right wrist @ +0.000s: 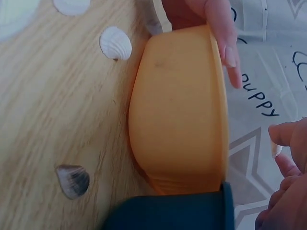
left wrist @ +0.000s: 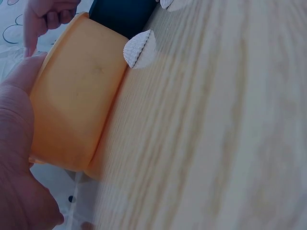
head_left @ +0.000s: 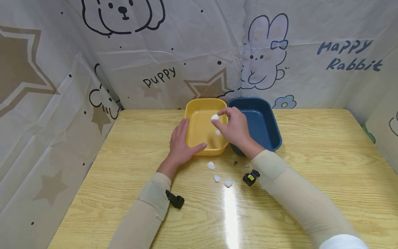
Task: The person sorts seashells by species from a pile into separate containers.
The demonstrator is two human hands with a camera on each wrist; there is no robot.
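Above the yellow bin point(head_left: 192, 133), my right hand point(head_left: 237, 128) pinches a white seashell point(head_left: 215, 118) between thumb and fingertips. The right wrist view shows this shell point(right wrist: 276, 149) edge-on. Another white shell point(head_left: 218, 132) lies inside the bin, near its right wall. My left hand point(head_left: 181, 145) rests at the bin's near left corner, fingers straight along the left side and thumb stretched over the front rim. In the left wrist view, a ribbed white shell point(left wrist: 137, 49) sits on the table close to the bin's front wall.
A dark blue bin point(head_left: 273, 133) stands against the yellow bin's right side. On the wooden table point(head_left: 140, 138) in front lie white shells point(head_left: 228, 183) and two small dark shells point(right wrist: 74, 181). A printed cloth point(head_left: 192, 41) hangs behind the table.
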